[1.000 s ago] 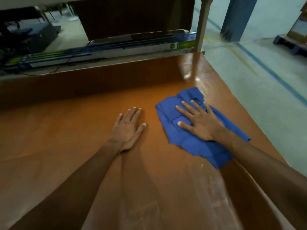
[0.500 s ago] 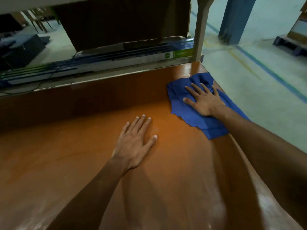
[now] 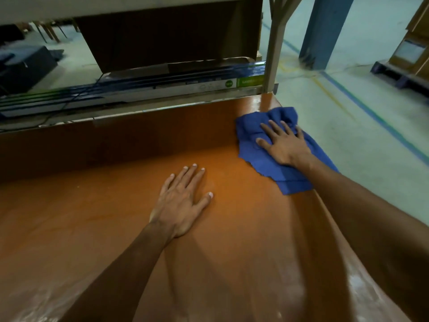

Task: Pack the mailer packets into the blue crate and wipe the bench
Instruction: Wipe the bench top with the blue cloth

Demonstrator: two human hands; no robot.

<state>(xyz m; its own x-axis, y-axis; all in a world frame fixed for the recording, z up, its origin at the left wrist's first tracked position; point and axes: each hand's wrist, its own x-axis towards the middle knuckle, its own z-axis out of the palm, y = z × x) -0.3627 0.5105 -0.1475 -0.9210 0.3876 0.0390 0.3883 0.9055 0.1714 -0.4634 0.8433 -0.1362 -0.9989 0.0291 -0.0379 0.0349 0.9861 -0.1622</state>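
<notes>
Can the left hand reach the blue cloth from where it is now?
Probably yes. The left hand lies flat and empty on the bench; only bare surface separates it from the blue cloth, which the right hand is pressing down.

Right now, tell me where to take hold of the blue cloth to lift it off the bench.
Pinch the bunched folds at the blue cloth's far end, coming from above. The folds rise off the bench, so fingers can likely close on them. The rest lies flat under the right hand.
</notes>
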